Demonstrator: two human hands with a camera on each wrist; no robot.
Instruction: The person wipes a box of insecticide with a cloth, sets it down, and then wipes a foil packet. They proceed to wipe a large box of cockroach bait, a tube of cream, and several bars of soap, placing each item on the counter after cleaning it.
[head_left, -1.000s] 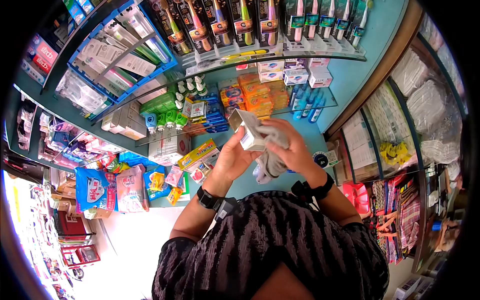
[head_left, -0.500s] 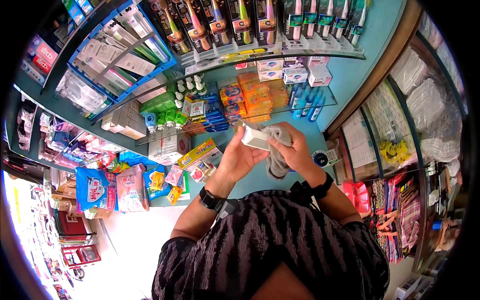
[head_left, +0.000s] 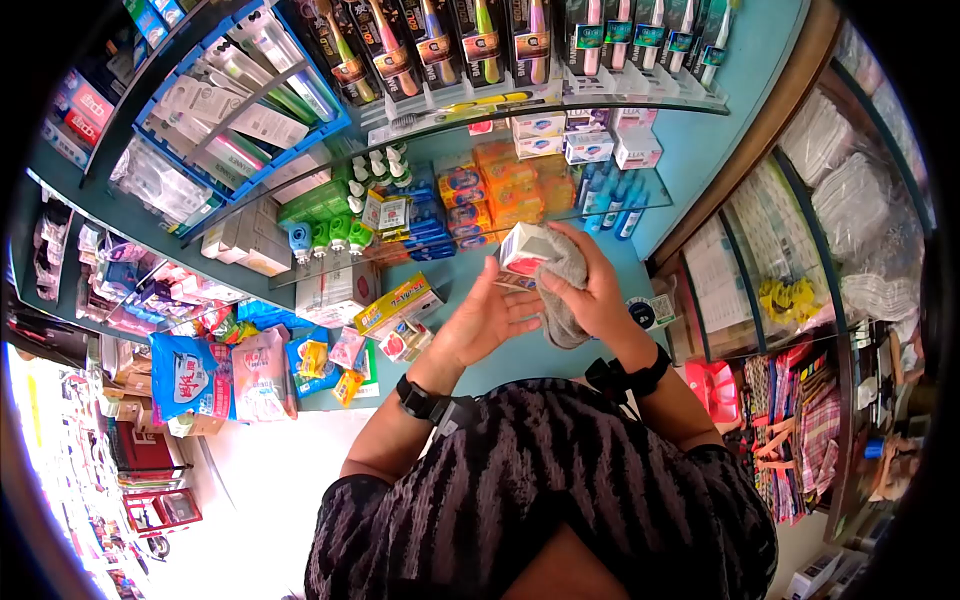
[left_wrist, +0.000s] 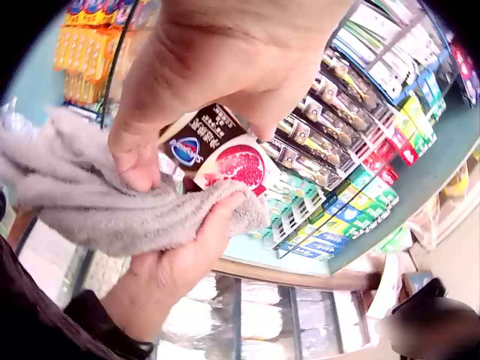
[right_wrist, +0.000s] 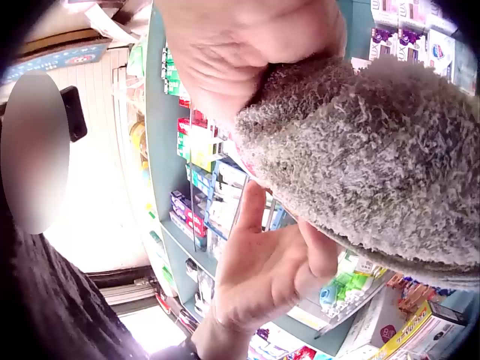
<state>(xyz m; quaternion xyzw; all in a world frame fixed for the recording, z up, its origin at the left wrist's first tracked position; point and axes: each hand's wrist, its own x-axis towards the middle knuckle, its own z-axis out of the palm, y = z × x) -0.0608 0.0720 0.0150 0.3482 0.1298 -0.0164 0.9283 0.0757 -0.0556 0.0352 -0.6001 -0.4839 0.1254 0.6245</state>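
The right hand point(head_left: 592, 290) grips a small soap box point(head_left: 523, 250) through a bunched grey cloth point(head_left: 563, 318). In the left wrist view the box point(left_wrist: 240, 166) shows a pomegranate picture and a dark side panel, with the cloth point(left_wrist: 135, 217) across its lower part. Its thumb presses on the cloth. The left hand point(head_left: 483, 318) is beside the box with fingers extended; in the right wrist view that hand point(right_wrist: 266, 270) has its palm up and fingers loose below the cloth point(right_wrist: 375, 150).
A yellow box point(head_left: 398, 306) and a small soap box point(head_left: 405, 342) lie on the counter at the left, near bagged goods point(head_left: 262, 376). Above, a glass shelf point(head_left: 650, 195) holds orange packs point(head_left: 510, 195) and blue bottles point(head_left: 630, 210). A round sign point(head_left: 641, 313) stands at the right.
The box has passed from the left hand's grip into the right hand's cloth-covered grip and turned, so its printed face shows. The left fingers have opened away from it.
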